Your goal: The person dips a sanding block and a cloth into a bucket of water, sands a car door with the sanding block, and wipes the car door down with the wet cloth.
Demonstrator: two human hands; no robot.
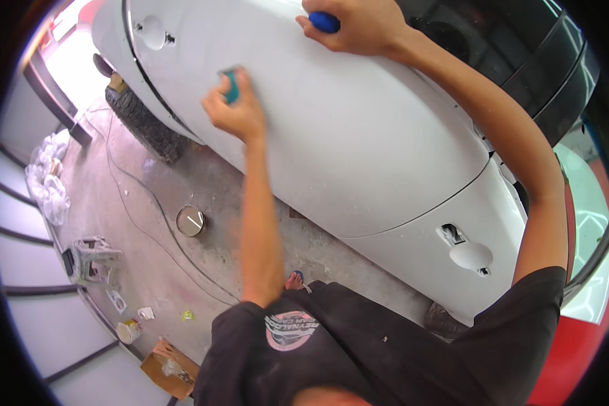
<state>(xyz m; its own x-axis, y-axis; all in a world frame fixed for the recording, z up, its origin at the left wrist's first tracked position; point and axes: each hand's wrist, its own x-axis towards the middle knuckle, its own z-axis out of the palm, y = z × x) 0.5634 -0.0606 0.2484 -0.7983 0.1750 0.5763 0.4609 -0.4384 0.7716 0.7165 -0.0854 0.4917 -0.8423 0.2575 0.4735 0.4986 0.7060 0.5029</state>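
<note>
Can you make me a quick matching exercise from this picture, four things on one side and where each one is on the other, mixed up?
Things:
1. Teal pad
2. Blue-handled tool
3. Round metal lid
4. Cardboard box

Places:
A. Flat on the concrete floor, below the white car panel
B. In the right hand, at the top of the panel
C. By the wall at the lower left, on the floor
D. Under the left hand, pressed on the panel

Pairs: 1-D, 2-B, 3-A, 4-C
</note>
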